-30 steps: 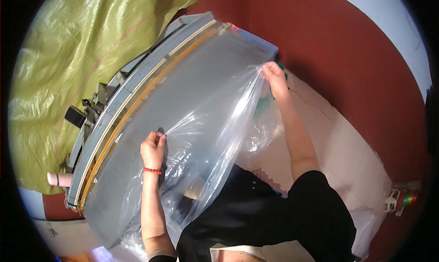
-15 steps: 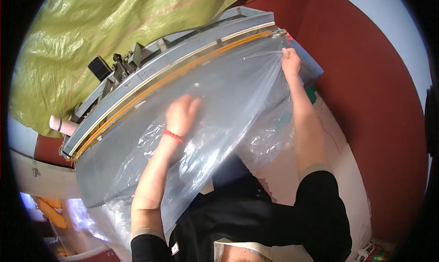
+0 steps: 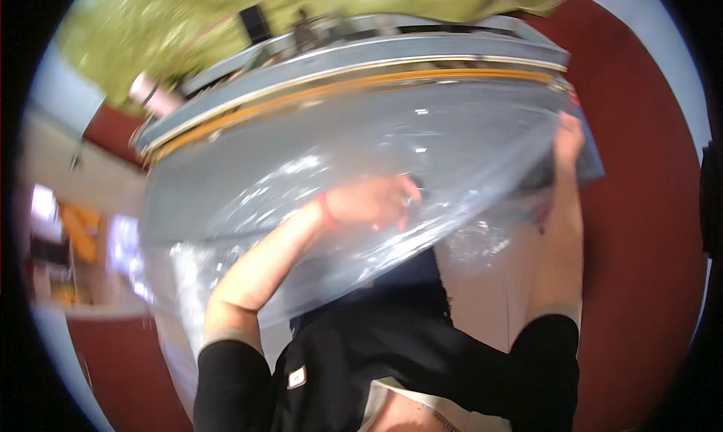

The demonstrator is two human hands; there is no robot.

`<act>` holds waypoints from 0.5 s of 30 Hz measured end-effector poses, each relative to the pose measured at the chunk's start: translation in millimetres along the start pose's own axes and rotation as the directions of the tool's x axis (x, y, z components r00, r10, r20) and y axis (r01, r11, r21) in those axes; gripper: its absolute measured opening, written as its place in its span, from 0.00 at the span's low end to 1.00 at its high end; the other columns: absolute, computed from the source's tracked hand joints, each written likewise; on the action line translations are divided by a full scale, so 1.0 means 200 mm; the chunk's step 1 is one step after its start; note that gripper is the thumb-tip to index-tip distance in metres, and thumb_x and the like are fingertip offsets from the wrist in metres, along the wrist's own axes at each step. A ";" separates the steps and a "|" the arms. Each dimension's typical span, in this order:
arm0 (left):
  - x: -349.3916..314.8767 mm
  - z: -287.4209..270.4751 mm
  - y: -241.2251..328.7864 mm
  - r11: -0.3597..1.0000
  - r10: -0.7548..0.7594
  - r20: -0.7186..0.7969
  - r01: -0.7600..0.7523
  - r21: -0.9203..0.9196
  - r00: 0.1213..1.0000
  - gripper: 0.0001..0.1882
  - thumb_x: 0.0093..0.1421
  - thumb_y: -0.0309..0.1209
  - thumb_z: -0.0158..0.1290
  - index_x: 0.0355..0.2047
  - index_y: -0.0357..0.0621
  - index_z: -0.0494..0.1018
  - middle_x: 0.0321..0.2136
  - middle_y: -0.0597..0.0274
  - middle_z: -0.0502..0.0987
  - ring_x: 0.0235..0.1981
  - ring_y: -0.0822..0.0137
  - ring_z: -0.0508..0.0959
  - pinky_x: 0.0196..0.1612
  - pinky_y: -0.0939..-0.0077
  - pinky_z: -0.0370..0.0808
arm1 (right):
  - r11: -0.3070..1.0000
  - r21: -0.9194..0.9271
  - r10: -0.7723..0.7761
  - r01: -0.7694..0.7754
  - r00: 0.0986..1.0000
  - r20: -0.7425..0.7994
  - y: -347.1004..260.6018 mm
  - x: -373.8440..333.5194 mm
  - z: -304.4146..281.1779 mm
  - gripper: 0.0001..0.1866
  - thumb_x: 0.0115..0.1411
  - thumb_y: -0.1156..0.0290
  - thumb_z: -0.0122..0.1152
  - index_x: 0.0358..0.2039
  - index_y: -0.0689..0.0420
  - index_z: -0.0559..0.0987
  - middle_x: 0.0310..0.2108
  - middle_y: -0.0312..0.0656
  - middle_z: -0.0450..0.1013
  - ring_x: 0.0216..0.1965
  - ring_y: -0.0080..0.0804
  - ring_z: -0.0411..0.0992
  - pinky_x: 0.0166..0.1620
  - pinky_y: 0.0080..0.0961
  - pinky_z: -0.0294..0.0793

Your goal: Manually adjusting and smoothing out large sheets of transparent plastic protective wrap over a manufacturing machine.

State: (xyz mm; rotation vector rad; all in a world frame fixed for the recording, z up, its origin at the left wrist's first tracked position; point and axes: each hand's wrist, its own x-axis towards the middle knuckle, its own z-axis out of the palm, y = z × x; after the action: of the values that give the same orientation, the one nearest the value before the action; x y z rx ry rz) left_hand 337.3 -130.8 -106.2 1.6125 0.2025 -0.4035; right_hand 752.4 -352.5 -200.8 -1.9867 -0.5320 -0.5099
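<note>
Grey tabletop (image 3: 173, 187) lies beneath clear, glossy, wrinkled plastic film (image 3: 354, 255), spread across the centre. Right hand (image 3: 570, 136) at two o'clock pinches its edge; left hand (image 3: 373, 201), blurred mid-dial, has fingers parted, contact unclear.

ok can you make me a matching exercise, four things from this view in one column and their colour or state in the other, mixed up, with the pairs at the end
1. plastic sheet
2. right hand
3. bracelet
4. cylinder

A. red
B. pink with a dark band
C. clear
D. closed at the sheet's edge

Pairs: 1-C, 2-D, 3-A, 4-B
</note>
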 end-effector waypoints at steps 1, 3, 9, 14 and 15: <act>-0.13 -0.01 -0.07 0.999 0.037 0.094 -0.040 0.025 0.995 0.12 0.52 0.21 0.42 0.38 0.40 0.69 0.23 0.66 0.72 0.20 0.79 0.68 0.26 0.84 0.66 | 0.999 -0.037 0.020 -0.019 1.000 0.017 -0.04 0.00 0.01 0.16 0.58 0.59 0.49 0.29 0.60 0.74 0.27 0.46 0.71 0.31 0.33 0.68 0.40 0.29 0.66; -0.36 -0.05 -0.24 0.977 0.193 0.071 -0.198 0.075 0.979 0.09 0.54 0.22 0.43 0.34 0.39 0.71 0.21 0.67 0.71 0.23 0.79 0.70 0.30 0.83 0.67 | 0.986 -0.160 -0.053 0.055 0.998 0.018 0.07 0.06 -0.02 0.16 0.58 0.58 0.49 0.30 0.60 0.74 0.27 0.45 0.71 0.30 0.34 0.68 0.38 0.29 0.66; -1.07 -0.17 -0.52 0.989 -0.035 -0.580 0.110 0.095 0.814 0.09 0.54 0.21 0.42 0.33 0.39 0.71 0.24 0.70 0.71 0.28 0.79 0.70 0.31 0.84 0.67 | 0.981 -0.181 -0.063 0.070 0.997 0.045 0.18 0.12 0.04 0.18 0.58 0.56 0.50 0.29 0.61 0.73 0.24 0.45 0.70 0.28 0.35 0.67 0.35 0.29 0.66; -1.14 -0.25 -0.58 0.999 0.052 -0.899 -0.016 0.049 0.436 0.08 0.59 0.28 0.45 0.34 0.38 0.71 0.25 0.70 0.71 0.29 0.79 0.69 0.36 0.84 0.67 | 0.980 -0.197 -0.002 0.010 0.999 0.041 0.26 0.16 0.03 0.18 0.58 0.57 0.50 0.28 0.63 0.73 0.21 0.41 0.69 0.25 0.30 0.65 0.33 0.27 0.65; -1.09 -0.24 -0.58 0.995 0.084 -0.892 -0.090 0.049 0.443 0.08 0.59 0.29 0.45 0.35 0.38 0.71 0.25 0.70 0.71 0.30 0.78 0.69 0.36 0.84 0.67 | 0.986 -0.164 0.030 -0.024 0.999 0.035 0.29 0.17 0.03 0.18 0.58 0.58 0.50 0.27 0.63 0.72 0.20 0.39 0.68 0.23 0.28 0.64 0.31 0.25 0.64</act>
State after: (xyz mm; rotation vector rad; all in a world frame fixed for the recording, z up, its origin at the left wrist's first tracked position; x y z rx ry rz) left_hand 101.5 -48.1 -129.6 1.6793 0.9342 0.6150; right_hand 813.0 -367.1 -225.4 -2.1604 -0.4996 -0.5142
